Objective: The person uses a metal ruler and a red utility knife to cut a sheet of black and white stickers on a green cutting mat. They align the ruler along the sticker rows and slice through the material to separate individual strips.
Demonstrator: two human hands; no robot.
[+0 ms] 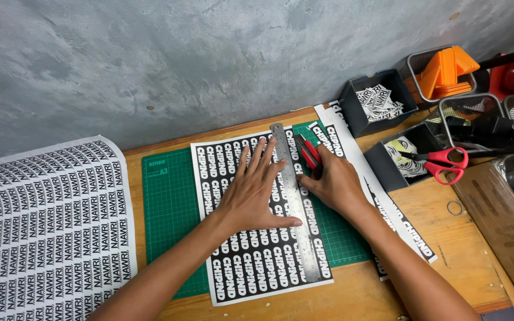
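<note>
- Far left: large white sheet of printed labels (55, 232), curling over the tabletop (447, 249) edge, untouched.
- Green cutting mat (171, 208) flat on the wood, carrying a black-and-white sticker sheet (257, 261) that overhangs the mat's near edge.
- Left hand (254, 193) spread wide, palm down, fingers fanned over the sticker sheet, fingertips and thumb reaching onto the steel ruler (295, 208); pressing, not gripping anything.
- Steel ruler lying lengthwise along the sheet's right-hand columns, running from the far edge towards the near edge.
- Right hand (334, 184) just right of the ruler, curled closed around a red utility knife (309, 151), its tip against the ruler's edge near the far end.
- Handling judgement: sheet thin, light, floppy, likely glossy and prone to sliding; best pinned flat under the palm rather than picked up by a corner. Ruler stiff, smooth, apt to skate unless pressed along its length, fingertips kept off the cutting edge. Knife light and rigid, taken by the body, blade sharp.
- Right of the hands: long cut strips (388, 208) of the same print, lying partly off the mat.
- Far right: dark boxes (379, 98) of cut stickers, red-handled scissors (447, 163), orange pieces in a wire basket (447, 71).
</note>
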